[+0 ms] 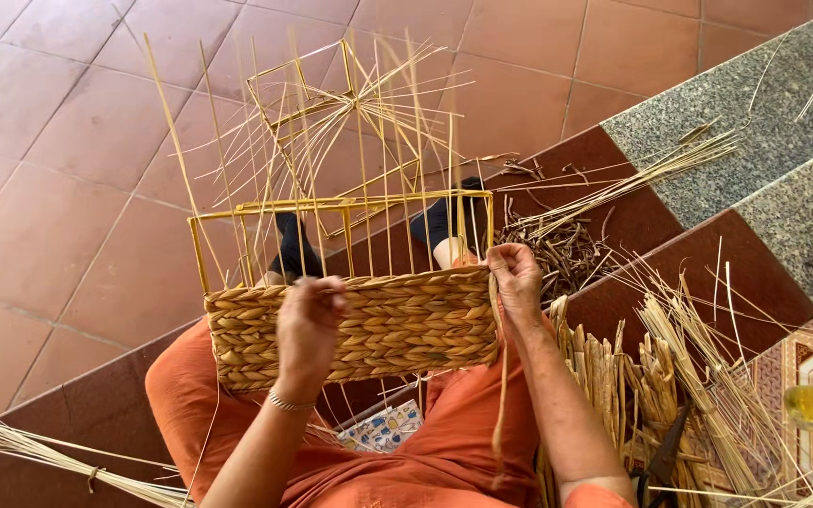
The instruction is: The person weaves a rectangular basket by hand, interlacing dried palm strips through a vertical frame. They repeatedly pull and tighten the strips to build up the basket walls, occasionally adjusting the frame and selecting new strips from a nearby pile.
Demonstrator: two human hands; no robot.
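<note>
Left hand [310, 325] grips the woven basket [397, 325]; right hand [516, 280] pinches its corner strand; straw bundles [670, 386] crowd alongside.

basket [388, 325] — woven straw, rough | frame [341, 204] — yellow metal | floor [68, 188] — matt tile

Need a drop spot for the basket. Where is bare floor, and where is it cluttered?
Free: the orange tile floor left of the half-woven basket, and the tiles at top right, above the granite step. Crowded: right of the right hand, where dry stalks, scraps and reed bundles cover the steps. Another bundle lies bottom left.
</note>
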